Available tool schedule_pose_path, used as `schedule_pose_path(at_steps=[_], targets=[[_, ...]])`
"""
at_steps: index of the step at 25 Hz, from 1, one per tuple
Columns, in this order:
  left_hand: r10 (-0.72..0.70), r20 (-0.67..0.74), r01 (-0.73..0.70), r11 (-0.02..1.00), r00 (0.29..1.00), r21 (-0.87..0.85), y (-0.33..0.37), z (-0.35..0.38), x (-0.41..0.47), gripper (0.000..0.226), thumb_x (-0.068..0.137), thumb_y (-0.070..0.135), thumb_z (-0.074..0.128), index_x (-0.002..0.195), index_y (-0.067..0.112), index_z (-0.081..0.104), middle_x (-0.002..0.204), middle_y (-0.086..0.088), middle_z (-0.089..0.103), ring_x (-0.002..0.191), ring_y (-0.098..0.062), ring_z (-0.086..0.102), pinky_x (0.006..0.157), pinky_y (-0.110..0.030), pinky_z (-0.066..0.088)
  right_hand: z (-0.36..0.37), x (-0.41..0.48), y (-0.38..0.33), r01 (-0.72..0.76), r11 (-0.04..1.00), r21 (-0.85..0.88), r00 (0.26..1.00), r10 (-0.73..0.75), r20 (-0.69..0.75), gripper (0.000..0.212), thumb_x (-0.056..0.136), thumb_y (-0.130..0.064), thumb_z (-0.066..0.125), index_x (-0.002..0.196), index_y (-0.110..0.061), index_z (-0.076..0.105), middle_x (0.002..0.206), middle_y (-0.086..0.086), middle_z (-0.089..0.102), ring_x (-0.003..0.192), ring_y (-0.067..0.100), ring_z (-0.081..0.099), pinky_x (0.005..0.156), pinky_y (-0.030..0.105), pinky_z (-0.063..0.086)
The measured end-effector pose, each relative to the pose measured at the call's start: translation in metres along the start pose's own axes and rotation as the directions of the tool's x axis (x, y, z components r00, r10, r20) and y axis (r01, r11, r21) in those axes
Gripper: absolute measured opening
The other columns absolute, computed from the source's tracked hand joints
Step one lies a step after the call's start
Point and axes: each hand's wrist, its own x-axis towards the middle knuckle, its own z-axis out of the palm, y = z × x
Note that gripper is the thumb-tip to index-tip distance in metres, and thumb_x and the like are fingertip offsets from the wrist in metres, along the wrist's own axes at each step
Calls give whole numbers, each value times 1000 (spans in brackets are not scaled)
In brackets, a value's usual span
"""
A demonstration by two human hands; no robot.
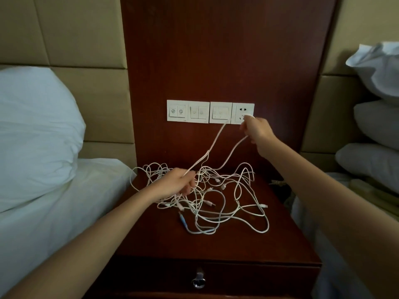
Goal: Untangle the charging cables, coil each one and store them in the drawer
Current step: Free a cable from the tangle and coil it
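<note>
White charging cables (207, 190) lie knotted on the nightstand (216, 244) top, above its closed drawer (237, 275). Left hand (179, 184) grips strands near the nightstand's back. Right hand (257, 130) pinches one lifted strand (212, 143) high above it. Light, limp and snag-prone, they are probably best taken near a plug end.

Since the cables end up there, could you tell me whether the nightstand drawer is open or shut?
Shut: the drawer front sits tucked under the nightstand top, no interior showing.

White pillow (36, 130) left, stacked pillows (375, 126) right; wall switches (198, 112) (one socket (241, 109))
</note>
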Motion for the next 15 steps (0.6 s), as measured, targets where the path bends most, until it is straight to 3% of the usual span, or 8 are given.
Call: schedule_pose_path(at_steps=[3, 5, 7, 9, 10, 11, 13, 15], targets=[[-141, 14, 134, 903, 990, -409, 2, -6, -14, 35, 102, 28, 36, 76, 9, 49, 41, 7, 34, 34, -7, 30, 36, -17, 24, -8, -9, 24, -30, 989, -147, 994, 45, 103, 26, 90, -5, 44, 68, -8, 57, 65, 1, 47, 60, 11, 40, 53, 21, 30], [-229, -24, 152, 717, 973, -680, 8, -3, -16, 28, 100, 24, 40, 78, 10, 48, 39, 8, 29, 30, -4, 22, 31, -16, 16, -4, -22, 44, 5, 961, -276, 962, 71, 265, 18, 91, -2, 46, 81, -2, 62, 68, 1, 48, 60, 9, 41, 51, 18, 31], [-301, -83, 104, 557, 950, -824, 16, 2, -15, 25, 99, 17, 39, 76, 10, 46, 37, 8, 28, 27, -3, 20, 29, -14, 13, -3, -35, 60, 126, 848, -515, 867, 158, 473, 24, 90, -3, 48, 111, 2, 59, 82, 2, 54, 67, 10, 48, 56, 17, 37], [-302, -188, 54, 643, 935, -764, 19, 8, -15, 26, 97, 8, 36, 71, 11, 42, 37, 9, 27, 26, -3, 19, 30, -13, 12, -6, -45, 74, 215, 709, -672, 695, 372, 615, 65, 89, -13, 58, 146, -10, 26, 133, 9, 47, 110, 21, 54, 88, 27, 48], [-280, -229, 52, 732, 932, -680, 20, 11, -16, 26, 95, 5, 36, 70, 12, 40, 38, 9, 27, 27, -4, 19, 31, -13, 12, -10, -51, 76, 224, 695, -683, 600, 454, 659, 90, 86, -17, 65, 151, -17, 3, 154, 11, 22, 134, 28, 35, 106, 37, 38], [-259, -243, 71, 806, 935, -587, 20, 15, -19, 26, 94, 4, 37, 70, 13, 40, 41, 9, 28, 29, -4, 20, 32, -13, 13, -16, -57, 74, 207, 730, -652, 521, 482, 704, 108, 82, -22, 71, 149, -23, -14, 159, 9, -1, 144, 30, 13, 115, 43, 24], [-254, -211, 142, 890, 944, -434, 20, 21, -26, 24, 93, 5, 38, 71, 14, 43, 49, 6, 30, 31, -4, 22, 33, -15, 14, -27, -70, 62, 170, 862, -477, 500, 341, 796, 134, 64, -47, 81, 145, -27, -24, 158, 4, -15, 145, 27, -6, 117, 44, 9], [-228, -154, 183, 948, 962, -259, 22, 30, -32, 21, 94, 9, 40, 74, 13, 46, 54, 4, 32, 34, -5, 25, 34, -17, 18, -30, -81, 53, 132, 973, -192, 583, 80, 809, 147, 38, -80, 70, 148, -30, -14, 159, 4, 0, 145, 25, 3, 116, 43, 11]])
